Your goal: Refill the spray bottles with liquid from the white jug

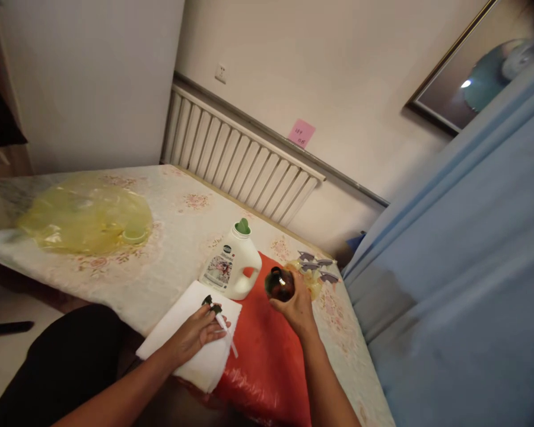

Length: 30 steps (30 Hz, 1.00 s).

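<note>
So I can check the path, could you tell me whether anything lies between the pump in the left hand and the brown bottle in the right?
Nothing visible does. Between the pump and the brown bottle lie only white towel and bare red sheet; the white jug stands just behind that gap.

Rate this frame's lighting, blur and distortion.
Head view: dim, warm indoor light; a glare spot on the framed picture; blue curtain close and soft; wide-angle tilt bends the radiator; the right hand with its brown bottle and the left hand on the pump are fairly sharp.
</note>
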Available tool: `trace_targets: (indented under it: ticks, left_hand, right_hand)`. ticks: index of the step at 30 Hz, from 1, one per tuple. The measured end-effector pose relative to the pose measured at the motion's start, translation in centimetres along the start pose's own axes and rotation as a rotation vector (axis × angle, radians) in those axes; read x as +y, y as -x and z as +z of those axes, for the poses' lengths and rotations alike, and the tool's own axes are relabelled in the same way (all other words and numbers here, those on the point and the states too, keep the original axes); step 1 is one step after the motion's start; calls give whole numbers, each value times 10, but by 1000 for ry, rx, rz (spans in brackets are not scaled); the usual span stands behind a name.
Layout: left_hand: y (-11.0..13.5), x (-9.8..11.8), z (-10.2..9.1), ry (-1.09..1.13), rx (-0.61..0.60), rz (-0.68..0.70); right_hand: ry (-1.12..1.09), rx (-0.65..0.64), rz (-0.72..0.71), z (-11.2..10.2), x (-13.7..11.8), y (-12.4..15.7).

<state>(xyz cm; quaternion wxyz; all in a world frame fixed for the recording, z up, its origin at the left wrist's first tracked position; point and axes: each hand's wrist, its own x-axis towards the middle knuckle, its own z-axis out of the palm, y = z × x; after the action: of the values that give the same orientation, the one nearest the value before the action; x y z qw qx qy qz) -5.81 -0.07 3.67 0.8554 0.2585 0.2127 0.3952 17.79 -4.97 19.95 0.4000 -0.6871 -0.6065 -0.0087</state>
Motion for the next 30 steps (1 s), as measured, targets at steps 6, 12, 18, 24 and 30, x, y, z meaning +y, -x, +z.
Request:
trace_targets:
  ticks: [6, 12, 18, 24, 30]
  left_hand:
    - [-2, -4, -12, 13, -69, -21]
    - [0, -4, -14, 1, -94, -12]
    - [0, -4, -16, 5, -98, -20]
    - [-1, -6, -17, 26, -113, -9]
    - [-1, -6, -18, 33, -126, -17]
  right_hand:
    - [204, -74, -135, -3, -23, -65]
    - [397, -116, -237, -1, -51, -106]
    - [605, -154, -306, 5, -73, -127]
    - [770, -162, -387, 10, -84, -139]
    - [851, -178, -447, 14, -90, -144]
